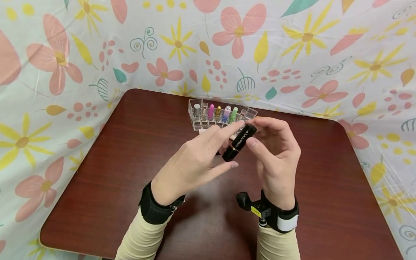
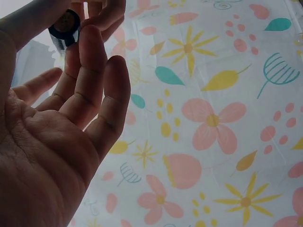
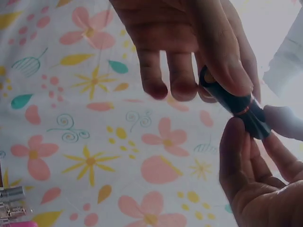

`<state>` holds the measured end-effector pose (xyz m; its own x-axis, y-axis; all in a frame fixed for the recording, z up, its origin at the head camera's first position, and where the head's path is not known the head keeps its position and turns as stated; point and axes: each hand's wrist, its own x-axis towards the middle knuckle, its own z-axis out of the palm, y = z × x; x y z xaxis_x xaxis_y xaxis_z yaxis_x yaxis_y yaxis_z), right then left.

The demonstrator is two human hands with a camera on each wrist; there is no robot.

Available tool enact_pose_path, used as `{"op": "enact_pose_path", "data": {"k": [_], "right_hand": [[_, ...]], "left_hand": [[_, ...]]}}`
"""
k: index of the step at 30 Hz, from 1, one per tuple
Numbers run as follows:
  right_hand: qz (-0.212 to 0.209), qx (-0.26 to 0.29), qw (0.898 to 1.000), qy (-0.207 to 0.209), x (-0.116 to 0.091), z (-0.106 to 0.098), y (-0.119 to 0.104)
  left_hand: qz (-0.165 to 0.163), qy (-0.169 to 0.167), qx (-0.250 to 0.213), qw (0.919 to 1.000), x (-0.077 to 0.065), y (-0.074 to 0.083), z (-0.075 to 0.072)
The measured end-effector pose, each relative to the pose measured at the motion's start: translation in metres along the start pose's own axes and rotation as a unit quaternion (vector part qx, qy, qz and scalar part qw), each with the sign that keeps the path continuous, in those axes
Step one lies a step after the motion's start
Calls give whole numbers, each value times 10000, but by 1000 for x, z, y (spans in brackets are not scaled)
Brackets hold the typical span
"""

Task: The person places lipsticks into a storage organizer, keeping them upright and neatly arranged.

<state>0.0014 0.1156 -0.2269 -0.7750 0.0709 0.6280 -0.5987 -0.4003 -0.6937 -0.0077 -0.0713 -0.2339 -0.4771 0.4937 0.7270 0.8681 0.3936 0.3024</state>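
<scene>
A black lipstick tube [image 1: 241, 141] with white lettering and a thin gold ring is held tilted between both hands in the head view. Its lower end lies by the thumb and fingers of my left hand [image 1: 198, 162], which pinch it. My right hand [image 1: 277, 155] grips the upper, lettered part with thumb and fingertips. In the right wrist view the tube [image 3: 236, 106] spans the two hands, a round mark on its near end. Only that end of the tube [image 2: 65, 23] shows in the left wrist view, above curved fingers.
Behind the hands, a clear organizer [image 1: 195, 122] with several lipsticks stands on the brown table [image 1: 107, 173]. The left hand hides some of its front. A flower-printed cloth [image 1: 182, 43] hangs around the table's far and side edges.
</scene>
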Motion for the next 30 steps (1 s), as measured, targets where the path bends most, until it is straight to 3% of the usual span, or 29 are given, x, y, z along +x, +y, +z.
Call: {"op": "enact_pose_path", "data": {"k": [4, 8, 12, 15, 17, 20, 30], "right_hand": [[384, -155, 9991, -125, 0, -1, 2], [946, -926, 9909, -224, 1, -4, 4], [1574, -1906, 9679, -448, 1, -8, 5], [1781, -2490, 9493, -720, 1, -10, 6], [1830, -2671, 9424, -841, 0, -9, 8], [1858, -2719, 9396, -931, 0, -9, 9], [1629, -2615, 9451, -1088, 1, -8, 16]], "left_hand": [[-45, -91, 410, 9991, 2, -1, 5], [-147, -130, 843, 9962, 1, -4, 10], [-324, -120, 1063, 9937, 0, -10, 14], [-416, -126, 1194, 9919, -2, -13, 16], [-439, -131, 1254, 9910, -3, -15, 17], [-468, -138, 1285, 9905, -3, -16, 17], [-555, -103, 1481, 9874, -1, -21, 20]]}}
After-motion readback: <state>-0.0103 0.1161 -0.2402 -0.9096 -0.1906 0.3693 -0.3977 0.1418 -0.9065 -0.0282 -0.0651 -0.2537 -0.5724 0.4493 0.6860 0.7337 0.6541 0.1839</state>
